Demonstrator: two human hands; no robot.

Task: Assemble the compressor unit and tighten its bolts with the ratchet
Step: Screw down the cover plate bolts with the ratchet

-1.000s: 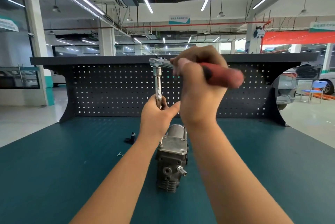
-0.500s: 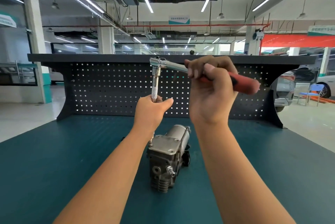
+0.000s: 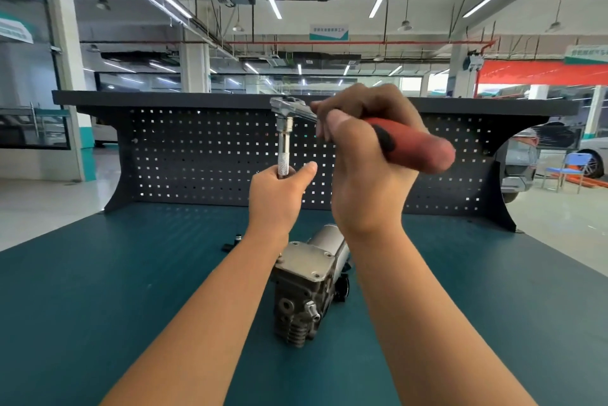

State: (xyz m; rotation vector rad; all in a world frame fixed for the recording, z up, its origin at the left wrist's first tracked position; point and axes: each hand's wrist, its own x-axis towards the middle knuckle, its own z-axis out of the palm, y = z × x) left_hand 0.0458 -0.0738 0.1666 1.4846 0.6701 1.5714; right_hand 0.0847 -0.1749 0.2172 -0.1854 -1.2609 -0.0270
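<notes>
I count two hands in view: one left hand [image 3: 276,198] and one right hand [image 3: 365,169]. Between them I see one ratchet [image 3: 411,147] and one extension bar [image 3: 283,149]. There is one compressor unit [image 3: 306,290], one small black part [image 3: 232,243], one teal workbench [image 3: 98,290] and one pegboard [image 3: 197,159]. Far right, I make out one blue chair [image 3: 569,169].

The ratchet [image 3: 291,107] has a glossy polished-metal head and a matt red grip, the extension [image 3: 283,155] is bright metal with a knurled end, the compressor [image 3: 309,287] dull grey cast metal, the bench [image 3: 98,290] matt teal.
</notes>
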